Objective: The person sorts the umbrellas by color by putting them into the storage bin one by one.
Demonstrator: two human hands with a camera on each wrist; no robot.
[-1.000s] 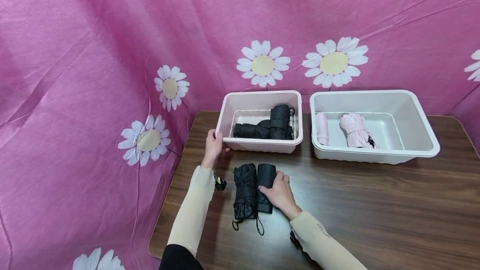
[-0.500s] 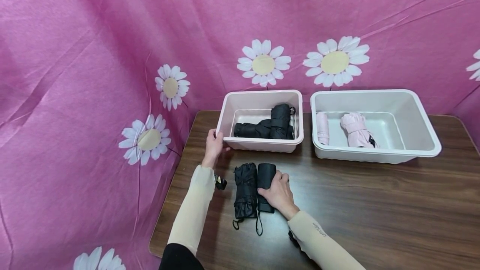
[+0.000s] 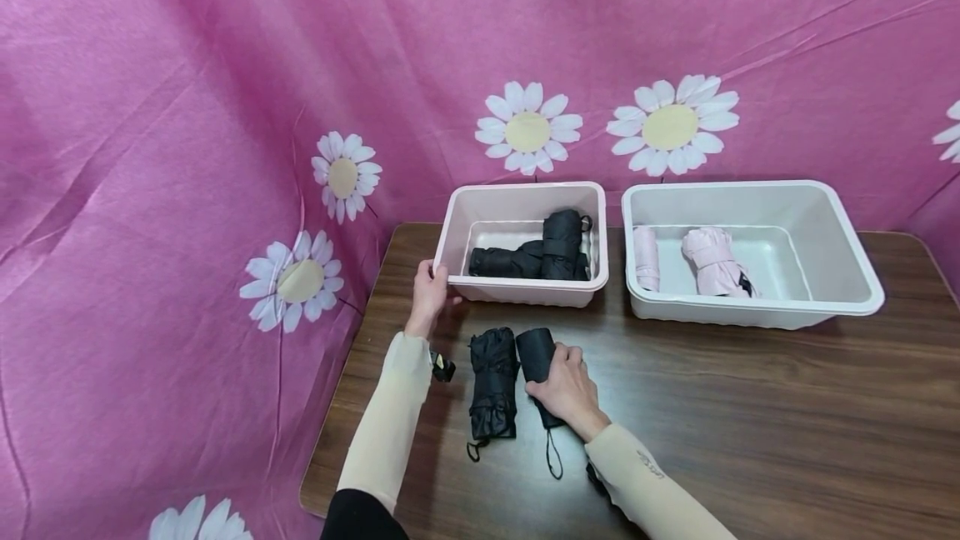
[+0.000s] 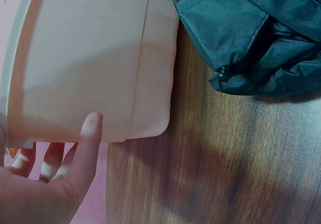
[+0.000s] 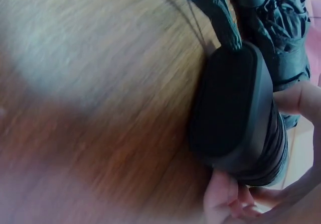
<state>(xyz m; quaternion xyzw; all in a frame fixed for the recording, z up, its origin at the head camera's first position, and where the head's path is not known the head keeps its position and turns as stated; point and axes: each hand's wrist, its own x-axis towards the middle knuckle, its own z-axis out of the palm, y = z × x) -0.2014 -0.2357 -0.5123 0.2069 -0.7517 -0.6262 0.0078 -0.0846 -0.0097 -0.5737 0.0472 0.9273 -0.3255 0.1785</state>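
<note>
In the head view my right hand [image 3: 572, 386] grips a black folding umbrella [image 3: 536, 354] across its middle, thumb on one side and fingers on the other. The right wrist view shows the umbrella's flat black end [image 5: 225, 103] with a strap [image 5: 223, 23]. A second black folding umbrella [image 3: 492, 386], its cloth wrinkled, lies just to the left, a narrow gap between them. My left hand [image 3: 429, 298] holds the front left corner of the pale pink bin [image 3: 525, 293]; its thumb [image 4: 90, 133] lies against the outer wall in the left wrist view.
Inside the pink bin lie black folded umbrellas, one [image 3: 561, 244] across another [image 3: 502, 262]. To its right stands a larger white bin [image 3: 750, 312] with two pink rolled umbrellas [image 3: 647, 258]. A pink flowered cloth [image 3: 420, 40] hangs behind the wooden table [image 3: 712, 390].
My right hand has turned the umbrella it holds, so its strap end swings right and away from the wrinkled umbrella. The left hand stays at the bin's corner.
</note>
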